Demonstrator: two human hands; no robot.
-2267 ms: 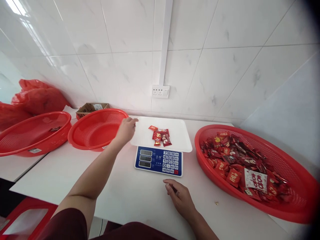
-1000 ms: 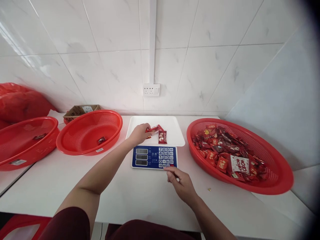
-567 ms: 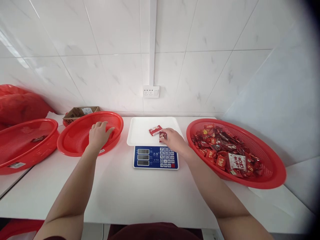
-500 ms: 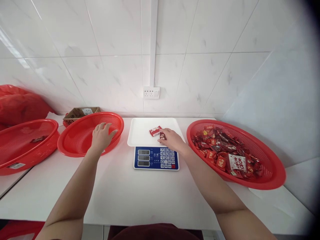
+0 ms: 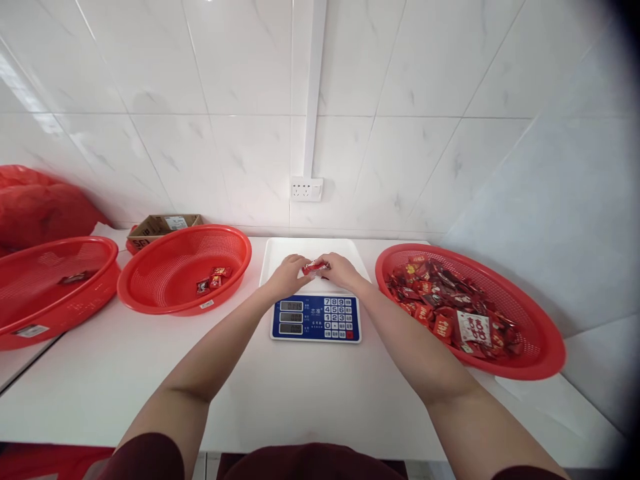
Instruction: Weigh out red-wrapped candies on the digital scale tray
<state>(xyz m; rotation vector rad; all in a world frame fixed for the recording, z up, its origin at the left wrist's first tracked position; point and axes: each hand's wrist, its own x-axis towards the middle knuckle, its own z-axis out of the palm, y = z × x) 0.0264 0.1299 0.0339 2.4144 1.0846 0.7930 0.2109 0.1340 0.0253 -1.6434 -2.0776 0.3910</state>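
Over the white pan (image 5: 270,257) of a digital scale (image 5: 316,320), my two hands meet around small red wrapped candies (image 5: 314,268). From the left, the fingers of my left hand (image 5: 289,277) close on the candies' near side. My right hand (image 5: 343,272) has its fingers curled over their right end. Fingers cover part of the wrappers, so the exact number of candies is hidden. The blue panel with its displays and keypad faces me just below my hands.
To the right stands a red basket (image 5: 545,347) heaped with wrapped candies. At left, a middle red basket (image 5: 150,287) holds a few candies (image 5: 215,280), beside another red basket (image 5: 30,293). Behind them are a cardboard box (image 5: 150,228) and a red bag (image 5: 45,210).
My left hand has moved right, from above the middle basket to the scale pan, joining my right hand at the candies. Candies now show in the middle basket where that hand was.
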